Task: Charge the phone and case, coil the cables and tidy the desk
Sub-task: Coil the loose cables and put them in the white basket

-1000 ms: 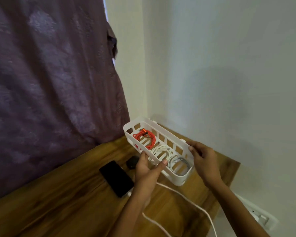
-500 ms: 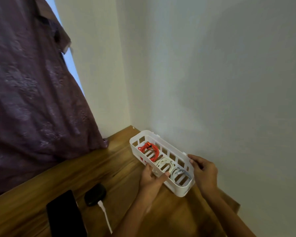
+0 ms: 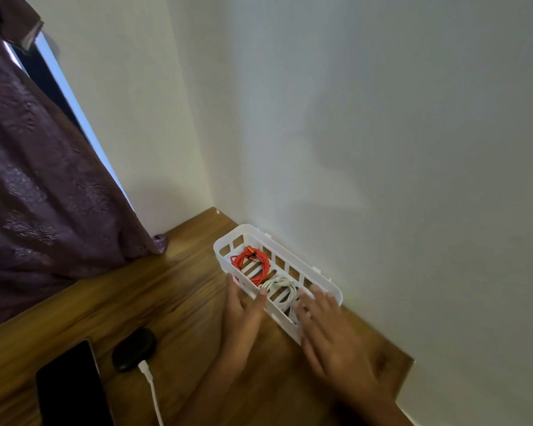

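A white slotted basket (image 3: pixel 239 233) stands on the wooden desk (image 3: pixel 173 290) against the right wall. Inside lie a coiled red cable (image 3: pixel 253 265) and a coiled white cable (image 3: pixel 279 290); anything further in is hidden by my right hand. My left hand (image 3: pixel 245 315) lies against the basket's near side with straight fingers. Blurred, with spread fingers, my right hand (image 3: pixel 326 330) is over the basket's near end. A black phone (image 3: pixel 71 385) lies at the lower left. Beside it a black earbud case (image 3: pixel 134 348) has a white charging cable (image 3: pixel 151 388) plugged in.
A purple curtain (image 3: pixel 43 186) hangs over the desk's back left. White walls meet in the corner behind the basket. The desk's right edge ends close behind my right wrist.
The basket has gone from held up to standing against the wall. My right hand has let go of its end and spread its fingers. The view swung right.
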### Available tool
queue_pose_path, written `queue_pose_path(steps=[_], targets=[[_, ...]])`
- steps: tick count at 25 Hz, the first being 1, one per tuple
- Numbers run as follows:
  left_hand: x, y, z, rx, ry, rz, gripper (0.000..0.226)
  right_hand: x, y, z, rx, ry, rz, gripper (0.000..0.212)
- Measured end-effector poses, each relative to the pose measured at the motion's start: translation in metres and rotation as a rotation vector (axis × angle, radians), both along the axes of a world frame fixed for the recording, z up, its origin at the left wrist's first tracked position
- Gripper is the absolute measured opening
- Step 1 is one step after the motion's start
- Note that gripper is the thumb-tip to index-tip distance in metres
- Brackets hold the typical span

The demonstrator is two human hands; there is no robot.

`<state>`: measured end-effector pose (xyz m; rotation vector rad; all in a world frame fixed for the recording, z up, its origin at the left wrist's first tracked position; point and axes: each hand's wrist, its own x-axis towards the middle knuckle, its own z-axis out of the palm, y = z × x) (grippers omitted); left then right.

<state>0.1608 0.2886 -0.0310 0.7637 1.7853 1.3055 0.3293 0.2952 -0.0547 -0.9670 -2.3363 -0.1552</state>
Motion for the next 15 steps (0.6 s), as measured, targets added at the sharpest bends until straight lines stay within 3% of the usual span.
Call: queue_pose_path(steps=[2,4,15], targets=[[-0.009,0.011,0.0,-0.013,0.033,-0.029,0.071,0.005,-0.005,-0.014,0.149,-0.288,0.078,0.049],[-0.012,0.021,0.002,-0.02,0.011,-0.075,0.071,0.008,0.001,-0.012,0.129,-0.349,-0.014,0.051],[-0.008,0.035,0.0,-0.031,0.034,-0.118,0.073,0.008,0.012,-0.014,0.156,-0.279,0.019,0.048]])
